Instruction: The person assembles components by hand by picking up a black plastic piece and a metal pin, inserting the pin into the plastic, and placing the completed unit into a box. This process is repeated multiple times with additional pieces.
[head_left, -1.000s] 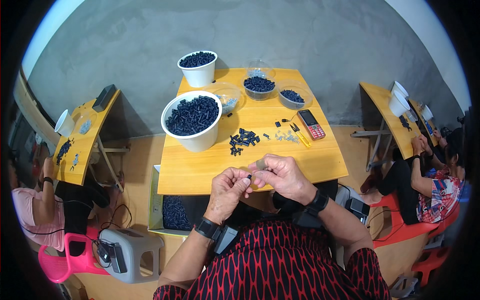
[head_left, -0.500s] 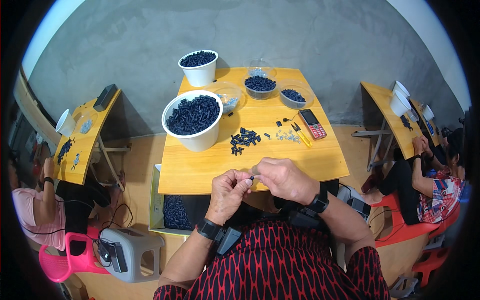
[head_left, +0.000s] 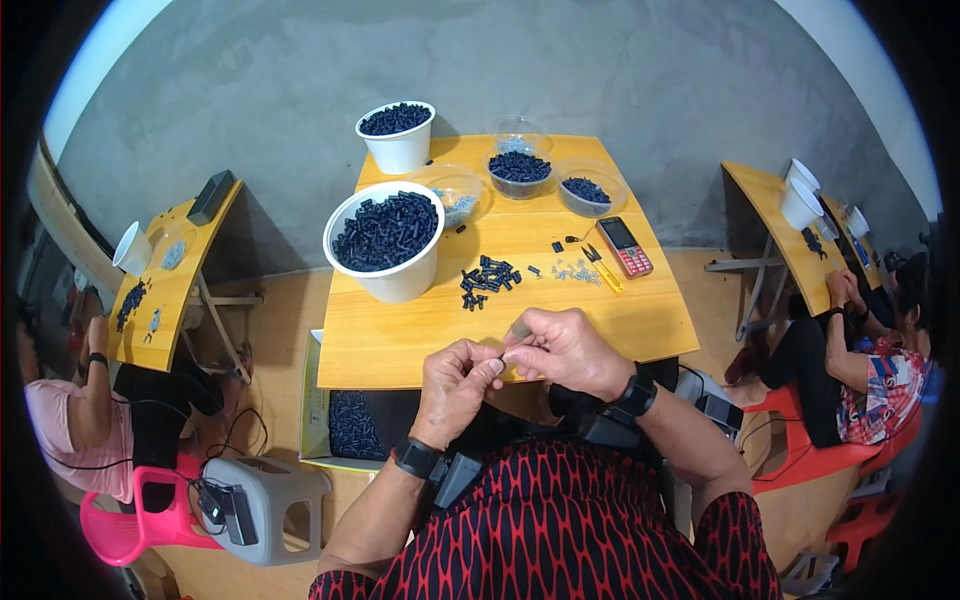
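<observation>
The parts pile (head_left: 490, 273) lies on the table (head_left: 640, 320) between front bucket (head_left: 402, 281) and snips (head_left: 607, 274).

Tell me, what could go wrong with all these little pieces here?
The tiny dark piece, mostly hidden between the fingertips of the left hand and right hand, could slip and drop near the front edge of the table.
The front white bucket is heaped with dark parts, so a knock might spill some.
Loose grey bits lie beside the yellow tool; picking it up might scatter them.
</observation>
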